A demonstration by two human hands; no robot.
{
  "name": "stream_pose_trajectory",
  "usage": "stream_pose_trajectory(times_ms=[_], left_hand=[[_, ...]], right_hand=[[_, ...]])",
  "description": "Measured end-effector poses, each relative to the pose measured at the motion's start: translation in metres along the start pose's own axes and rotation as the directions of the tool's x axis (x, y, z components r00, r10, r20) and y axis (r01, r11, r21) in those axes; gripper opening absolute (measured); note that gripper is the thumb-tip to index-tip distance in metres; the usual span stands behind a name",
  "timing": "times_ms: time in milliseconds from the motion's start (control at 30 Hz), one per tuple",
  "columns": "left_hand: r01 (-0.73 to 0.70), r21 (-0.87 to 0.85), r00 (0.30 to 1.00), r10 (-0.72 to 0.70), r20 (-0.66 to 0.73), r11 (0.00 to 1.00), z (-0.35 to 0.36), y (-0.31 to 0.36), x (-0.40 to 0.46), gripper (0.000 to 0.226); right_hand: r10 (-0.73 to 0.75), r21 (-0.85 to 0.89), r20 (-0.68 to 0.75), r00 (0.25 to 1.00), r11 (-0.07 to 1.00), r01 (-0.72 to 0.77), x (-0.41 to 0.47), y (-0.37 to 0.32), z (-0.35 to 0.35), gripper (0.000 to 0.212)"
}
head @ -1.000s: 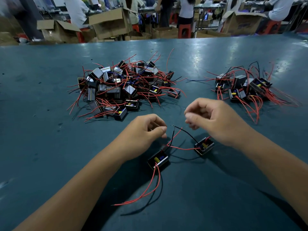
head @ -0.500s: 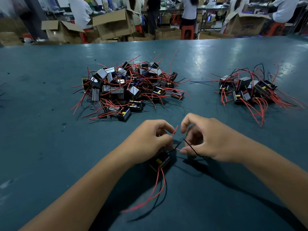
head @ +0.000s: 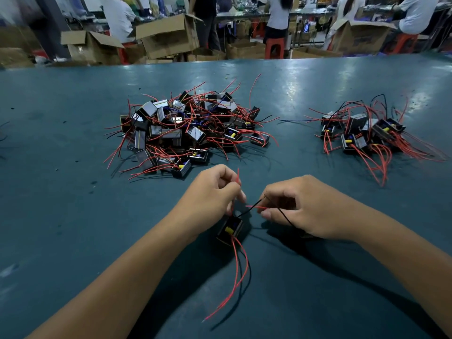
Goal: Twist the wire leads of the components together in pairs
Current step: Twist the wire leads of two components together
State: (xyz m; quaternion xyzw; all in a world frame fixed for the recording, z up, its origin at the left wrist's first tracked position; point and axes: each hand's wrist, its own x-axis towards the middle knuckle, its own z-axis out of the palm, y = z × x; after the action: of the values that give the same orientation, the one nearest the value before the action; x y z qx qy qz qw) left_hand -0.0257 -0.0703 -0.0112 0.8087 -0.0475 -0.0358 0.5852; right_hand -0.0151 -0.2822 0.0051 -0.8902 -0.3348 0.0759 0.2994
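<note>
A small black component [head: 230, 230] with a yellow part is seen on the teal table [head: 73, 216], just below the left hand [head: 212, 195], with red leads [head: 238, 272] trailing toward the viewer. A red lead is pinched by the curled fingers of the left hand; a black lead [head: 281, 212] and a red one are gripped by the right hand [head: 300, 206]. A large pile of components [head: 186, 130] is shown beyond the hands, a smaller pile [head: 362, 133] to the right. Cardboard boxes [head: 168, 35] and standing people are visible behind the table.
</note>
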Motion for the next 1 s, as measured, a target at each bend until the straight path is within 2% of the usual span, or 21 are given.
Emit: stream_pose_trajectory(times_ms=[33,100,167,200,333,467,667,867,1000], left_hand=[[0.012,-0.027,1.000,-0.012,-0.003,1.000,-0.001,0.000,0.000,0.015],[-0.007,-0.037,1.000,0.008,0.026,0.999,-0.003,-0.001,0.000,0.039],[-0.096,-0.001,0.992,0.096,0.085,0.995,-0.003,-0.001,-0.001,0.061],[-0.142,0.028,0.984,0.139,0.110,0.989,-0.003,0.000,0.000,0.063],[-0.215,0.064,0.973,0.208,0.104,0.975,-0.001,-0.001,0.001,0.037],[-0.245,-0.007,0.964,0.245,0.100,0.969,0.000,0.000,0.001,0.016],[-0.354,0.057,0.926,0.341,0.159,0.934,-0.004,-0.003,0.002,0.007],[-0.354,0.102,0.928,0.336,0.161,0.930,-0.004,-0.003,0.002,0.011],[-0.354,0.096,0.933,0.343,0.108,0.930,-0.006,-0.002,0.001,0.008]], right_hand=[[0.012,0.043,-0.022,1.000,0.999,-0.011,0.000,0.001,-0.001,0.008],[0.046,0.168,-0.057,0.997,0.985,-0.036,0.001,0.004,-0.001,0.010],[0.062,0.238,-0.080,0.995,0.970,-0.041,0.003,0.007,0.001,0.006],[0.061,0.250,-0.094,0.994,0.968,-0.036,0.003,0.008,0.002,0.007],[0.063,0.327,-0.113,0.992,0.945,-0.023,0.003,0.008,0.003,0.003],[0.059,0.378,-0.119,0.991,0.926,-0.010,0.004,0.006,0.003,0.015],[0.063,0.412,-0.139,0.988,0.911,0.000,0.005,0.001,0.006,0.012],[0.099,0.488,-0.170,0.980,0.873,-0.003,0.007,0.000,0.013,0.015],[0.138,0.507,-0.186,0.973,0.862,-0.025,0.005,0.001,0.012,0.016]])
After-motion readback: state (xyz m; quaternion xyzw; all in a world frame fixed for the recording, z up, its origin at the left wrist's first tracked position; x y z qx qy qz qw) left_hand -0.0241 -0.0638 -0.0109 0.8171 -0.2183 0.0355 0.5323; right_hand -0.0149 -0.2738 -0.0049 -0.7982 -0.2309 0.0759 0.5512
